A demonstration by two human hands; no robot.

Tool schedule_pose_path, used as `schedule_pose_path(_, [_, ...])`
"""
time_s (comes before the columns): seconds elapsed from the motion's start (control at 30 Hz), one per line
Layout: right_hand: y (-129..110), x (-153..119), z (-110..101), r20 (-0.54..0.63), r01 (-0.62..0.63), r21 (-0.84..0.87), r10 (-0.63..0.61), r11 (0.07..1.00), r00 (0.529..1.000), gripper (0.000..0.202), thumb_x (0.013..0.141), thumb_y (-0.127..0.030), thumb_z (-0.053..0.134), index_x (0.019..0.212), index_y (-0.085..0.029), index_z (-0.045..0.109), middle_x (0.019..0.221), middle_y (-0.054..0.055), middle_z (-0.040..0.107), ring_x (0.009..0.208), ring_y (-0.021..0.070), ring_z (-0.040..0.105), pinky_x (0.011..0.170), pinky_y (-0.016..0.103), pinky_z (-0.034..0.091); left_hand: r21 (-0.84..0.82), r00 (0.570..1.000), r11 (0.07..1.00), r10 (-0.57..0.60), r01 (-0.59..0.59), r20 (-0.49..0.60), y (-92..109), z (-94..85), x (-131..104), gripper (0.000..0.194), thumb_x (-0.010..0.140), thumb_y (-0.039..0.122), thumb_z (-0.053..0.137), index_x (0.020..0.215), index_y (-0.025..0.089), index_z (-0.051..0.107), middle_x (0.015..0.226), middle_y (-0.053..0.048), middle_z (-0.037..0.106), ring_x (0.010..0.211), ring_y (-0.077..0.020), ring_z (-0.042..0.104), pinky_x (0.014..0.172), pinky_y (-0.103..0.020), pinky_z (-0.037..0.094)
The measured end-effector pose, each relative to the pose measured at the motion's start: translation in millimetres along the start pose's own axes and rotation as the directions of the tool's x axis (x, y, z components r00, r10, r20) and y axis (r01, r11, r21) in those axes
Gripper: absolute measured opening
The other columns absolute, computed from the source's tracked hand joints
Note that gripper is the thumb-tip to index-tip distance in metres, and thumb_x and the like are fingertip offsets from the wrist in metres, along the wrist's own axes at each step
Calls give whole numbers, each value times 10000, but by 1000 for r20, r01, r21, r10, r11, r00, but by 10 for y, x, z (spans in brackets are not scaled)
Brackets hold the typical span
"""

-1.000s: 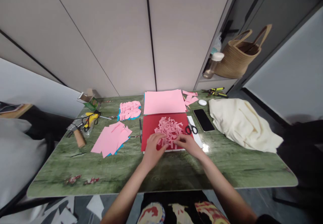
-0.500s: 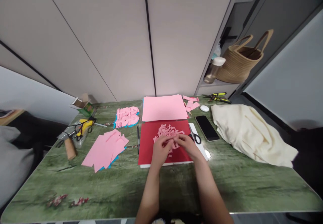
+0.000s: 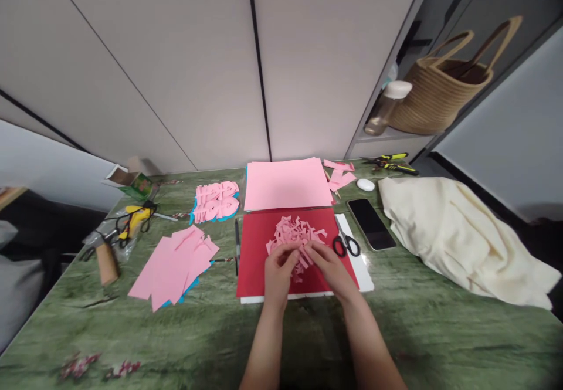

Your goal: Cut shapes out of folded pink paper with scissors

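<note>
Over a heap of small cut pink paper pieces [image 3: 294,227], my left hand [image 3: 278,268] and my right hand [image 3: 331,268] face each other with a narrow gap between them. The thumb and fingers of both hands are pinched on a pink paper scrap [image 3: 305,257]; its outline blends with the pile. Beneath the heap is a red sheet [image 3: 255,255], lying on white paper [image 3: 365,278]. Black-handled scissors [image 3: 345,246] rest just right of my right hand, partly on the white paper.
Behind the red sheet lies a stack of pink sheets [image 3: 288,183]. To the left are a pen [image 3: 237,246], cut pink shapes [image 3: 217,201], pink sheets [image 3: 171,267] and a yellow glue gun [image 3: 137,221]. A phone [image 3: 372,224], cream cloth [image 3: 457,237] and pliers [image 3: 393,165] are at right.
My fingertips, earlier close together over the pile, have moved slightly apart. The camera view has shifted closer to the table, and the scissors show more fully.
</note>
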State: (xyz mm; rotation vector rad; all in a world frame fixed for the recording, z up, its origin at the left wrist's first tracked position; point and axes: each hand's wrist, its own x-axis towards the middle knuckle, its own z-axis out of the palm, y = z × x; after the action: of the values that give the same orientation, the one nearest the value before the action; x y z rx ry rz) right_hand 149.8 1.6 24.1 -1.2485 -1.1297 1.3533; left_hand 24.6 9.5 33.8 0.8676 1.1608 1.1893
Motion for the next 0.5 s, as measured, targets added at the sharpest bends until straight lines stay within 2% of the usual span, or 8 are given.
schedule_pose_path(0.17, [17, 13, -4, 11, 4, 11, -4, 1000, 1000, 234, 828, -396, 542, 740, -190, 611, 722, 3, 558, 720, 154, 491, 678, 256, 394, -30, 999, 999, -20, 19, -29, -8, 3, 11, 163, 647, 249, 695, 770, 142, 679, 749, -28, 672, 709, -128, 606, 654, -217, 465])
schedule_pose_path(0.37, [12, 31, -41, 68, 29, 72, -34, 997, 997, 280, 830, -419, 528, 691, -181, 575, 645, -4, 499, 645, 144, 465, 627, 263, 391, -146, 997, 986, -77, 81, 29, -35, 5, 8, 198, 657, 289, 695, 755, 138, 614, 558, 24, 587, 441, -83, 512, 418, -186, 403])
schedule_pose_path(0.5, [-5, 11, -75, 93, 47, 120, -58, 992, 994, 230, 821, -395, 556, 760, -181, 613, 683, 2, 524, 665, 147, 487, 646, 267, 392, -182, 997, 981, -74, 69, -20, -53, -17, 16, 201, 647, 285, 701, 747, 136, 611, 593, 24, 590, 471, -73, 513, 449, -180, 414])
